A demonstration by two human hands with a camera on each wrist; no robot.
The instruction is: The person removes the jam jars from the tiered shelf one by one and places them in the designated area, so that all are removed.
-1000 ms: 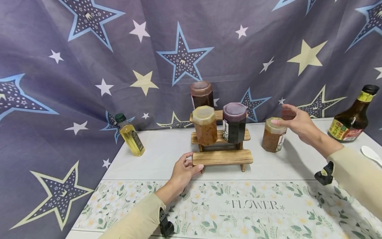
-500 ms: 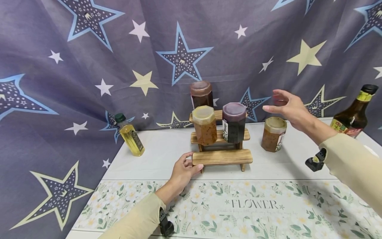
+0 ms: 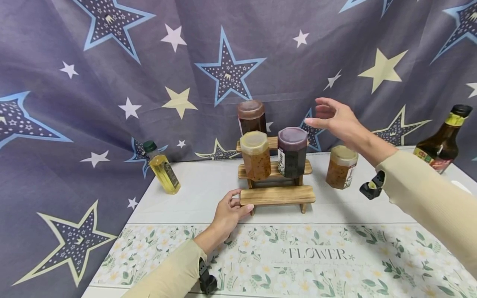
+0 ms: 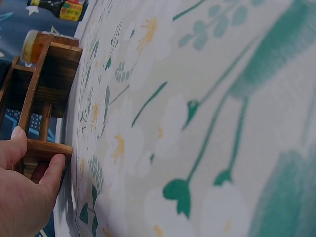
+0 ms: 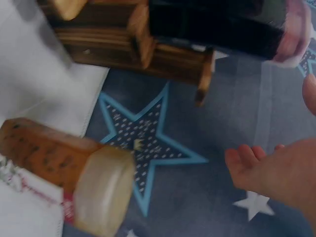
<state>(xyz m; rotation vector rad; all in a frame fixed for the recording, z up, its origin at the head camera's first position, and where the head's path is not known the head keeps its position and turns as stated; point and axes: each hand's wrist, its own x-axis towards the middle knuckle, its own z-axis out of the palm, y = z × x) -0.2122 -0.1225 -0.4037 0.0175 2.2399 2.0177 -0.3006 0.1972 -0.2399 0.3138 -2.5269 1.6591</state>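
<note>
A three-step wooden rack (image 3: 277, 195) stands on the table. My left hand (image 3: 228, 213) grips the left end of its lowest step, thumb in front, as the left wrist view shows on the wood (image 4: 48, 148). On the middle step sit a jar of orange-brown jam (image 3: 256, 159) and a dark purple jar (image 3: 292, 153). A dark red-brown jar (image 3: 251, 118) is on the top step, partly hidden. My right hand (image 3: 337, 118) hangs in the air right of the purple jar, fingers apart, holding nothing. Below it another orange-brown jam jar (image 3: 340, 167) stands on the table.
A small bottle of yellow oil (image 3: 164, 171) stands at the left. At the far right is a dark sauce bottle (image 3: 439, 142), with a white object partly hidden by the sleeve. A star-patterned curtain (image 3: 149, 82) hangs behind; a floral mat (image 3: 298, 256) covers the front.
My right hand has let go of the orange-brown jar on the right and moved up and left toward the rack. My left hand and the jars have stayed in place.
</note>
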